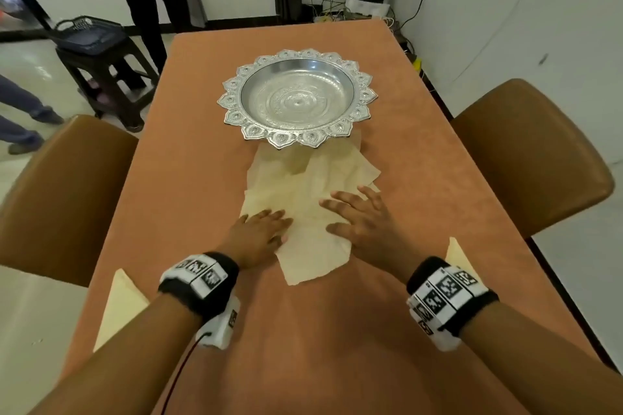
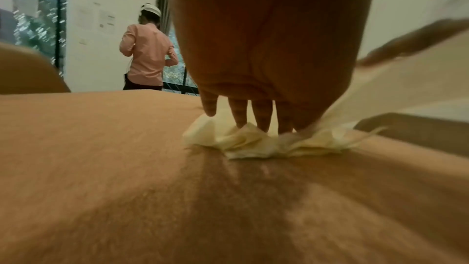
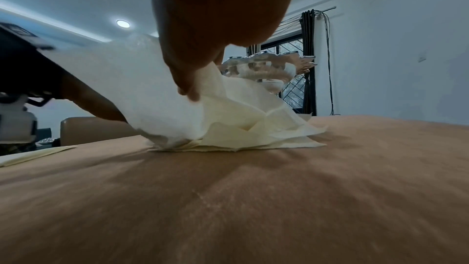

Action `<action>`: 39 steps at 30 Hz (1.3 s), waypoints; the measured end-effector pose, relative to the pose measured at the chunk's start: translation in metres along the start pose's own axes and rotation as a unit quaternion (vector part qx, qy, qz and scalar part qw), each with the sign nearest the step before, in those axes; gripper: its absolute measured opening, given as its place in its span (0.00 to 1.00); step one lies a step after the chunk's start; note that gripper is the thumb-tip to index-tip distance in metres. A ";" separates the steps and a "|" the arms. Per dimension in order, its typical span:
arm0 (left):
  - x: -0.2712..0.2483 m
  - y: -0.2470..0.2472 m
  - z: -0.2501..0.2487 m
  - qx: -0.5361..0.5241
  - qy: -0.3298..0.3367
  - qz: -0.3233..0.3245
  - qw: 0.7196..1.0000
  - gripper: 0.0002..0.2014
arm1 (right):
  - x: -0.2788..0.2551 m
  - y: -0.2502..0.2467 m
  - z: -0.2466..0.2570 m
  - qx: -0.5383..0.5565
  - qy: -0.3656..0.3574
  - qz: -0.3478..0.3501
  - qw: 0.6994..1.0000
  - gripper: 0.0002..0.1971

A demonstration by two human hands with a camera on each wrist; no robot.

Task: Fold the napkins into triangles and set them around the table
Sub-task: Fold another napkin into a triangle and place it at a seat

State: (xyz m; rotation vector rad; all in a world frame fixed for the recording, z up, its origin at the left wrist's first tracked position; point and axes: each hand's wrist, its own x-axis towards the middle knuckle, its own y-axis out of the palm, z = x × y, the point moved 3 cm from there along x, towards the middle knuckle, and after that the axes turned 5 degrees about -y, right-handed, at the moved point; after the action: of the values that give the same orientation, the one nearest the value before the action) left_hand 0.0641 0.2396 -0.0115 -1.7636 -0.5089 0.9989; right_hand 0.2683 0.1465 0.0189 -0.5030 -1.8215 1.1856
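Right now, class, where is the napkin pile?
Head view: the napkin pile lies at the centre of the table, just nearer than the tray, far edge under its rim. The left hand and right hand rest on its near end.

The far edge of the napkin pile (image 1: 303,185) slips under the silver tray (image 1: 365,98) at twelve o'clock. At four o'clock, a folded napkin (image 1: 455,252) is half hidden behind the wristband (image 1: 448,293) of the right grip (image 1: 364,222).
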 end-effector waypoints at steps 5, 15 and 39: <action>0.041 -0.009 0.005 0.019 -0.037 0.058 0.997 0.27 | -0.030 -0.009 -0.002 -0.005 0.042 0.026 0.999 0.12; -0.037 -0.033 -0.035 -0.157 0.012 -0.176 0.972 0.27 | -0.056 -0.080 0.036 0.014 0.137 -0.051 0.989 0.08; -0.299 0.037 -0.125 -0.182 -0.011 -0.326 0.928 0.13 | -0.074 -0.175 0.211 0.258 0.315 0.051 0.912 0.08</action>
State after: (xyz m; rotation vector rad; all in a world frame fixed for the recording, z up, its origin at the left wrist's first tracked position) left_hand -0.0082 -0.0620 0.0913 -1.7071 -1.2620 0.4654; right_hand 0.1520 -0.0973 0.1056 -0.5857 -0.8967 1.3196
